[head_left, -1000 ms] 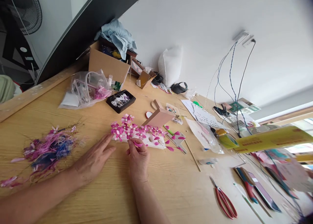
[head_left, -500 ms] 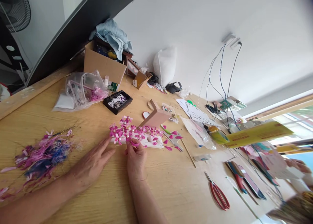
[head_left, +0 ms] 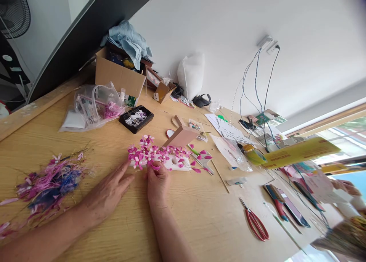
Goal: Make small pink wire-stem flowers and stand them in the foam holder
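Observation:
A spray of pink flowers with white centres (head_left: 145,151) lies across a white base (head_left: 183,164) at the middle of the table. My left hand (head_left: 110,189) rests at the left end of the spray, fingers stretched out, the fingertips by the lowest flower. Just right of it, my right hand (head_left: 158,180) pinches a pink flower at the near edge of the spray. Pink buds on thin stems reach out to the right. Behind the flowers stands a light wooden block (head_left: 183,136).
Tangled pink and blue flowers (head_left: 54,182) lie at the left. Further back are a black tray (head_left: 136,119), a clear bag (head_left: 95,105) and a cardboard box (head_left: 120,73). Red-handled pliers (head_left: 256,222) lie front right; another person's hand (head_left: 347,186) shows at the far right.
The view has shifted slightly, moving the background a little to the left. Both hands keep nearly the same places at the flowers.

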The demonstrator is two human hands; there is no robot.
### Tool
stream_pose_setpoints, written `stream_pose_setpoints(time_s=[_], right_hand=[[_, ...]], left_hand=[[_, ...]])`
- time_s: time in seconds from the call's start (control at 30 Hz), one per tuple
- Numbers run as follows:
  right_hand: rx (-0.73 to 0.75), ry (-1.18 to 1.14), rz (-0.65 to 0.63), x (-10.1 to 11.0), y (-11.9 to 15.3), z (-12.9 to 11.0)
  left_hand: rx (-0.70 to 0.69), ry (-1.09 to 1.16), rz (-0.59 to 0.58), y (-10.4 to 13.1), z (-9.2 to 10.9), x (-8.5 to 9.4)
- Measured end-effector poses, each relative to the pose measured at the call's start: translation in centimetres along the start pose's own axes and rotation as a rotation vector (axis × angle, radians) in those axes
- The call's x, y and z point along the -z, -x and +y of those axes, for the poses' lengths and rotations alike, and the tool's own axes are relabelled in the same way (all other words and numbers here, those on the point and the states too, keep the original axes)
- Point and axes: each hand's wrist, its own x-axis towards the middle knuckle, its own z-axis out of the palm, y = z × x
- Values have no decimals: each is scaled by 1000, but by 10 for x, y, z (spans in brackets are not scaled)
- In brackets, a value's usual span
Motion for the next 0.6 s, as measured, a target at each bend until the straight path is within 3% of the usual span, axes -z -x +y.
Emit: stream_pose_setpoints(time_s=[0.6], right_hand=[[85,75,14,-1,-2,2]], left_hand=[[-7,-55,-20,-3,1,5]])
